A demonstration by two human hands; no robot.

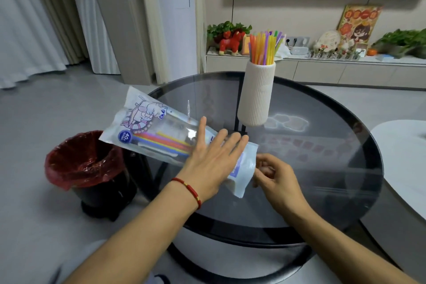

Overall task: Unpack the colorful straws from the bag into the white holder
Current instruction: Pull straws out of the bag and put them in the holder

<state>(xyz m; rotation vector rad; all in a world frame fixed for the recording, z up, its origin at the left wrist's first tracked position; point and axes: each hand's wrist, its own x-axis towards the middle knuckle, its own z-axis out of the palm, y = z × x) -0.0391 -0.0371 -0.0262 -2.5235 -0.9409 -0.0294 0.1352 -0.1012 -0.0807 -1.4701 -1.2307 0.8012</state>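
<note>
A clear and white plastic bag point(156, 127) lies slanted over the left edge of the round glass table point(322, 168), with a few colorful straws point(161, 140) still inside it. My left hand point(214, 159), with a red bracelet on the wrist, presses flat on the bag with fingers spread. My right hand point(274, 175) pinches the bag's open right end. The ribbed white holder point(255, 94) stands upright behind the bag, with several colorful straws point(265, 48) sticking out of its top.
A black bin with a red liner point(85, 161) stands on the floor left of the table. A white tabletop point(405, 161) juts in at the right. A low TV cabinet with plants and ornaments point(322, 62) runs along the back wall.
</note>
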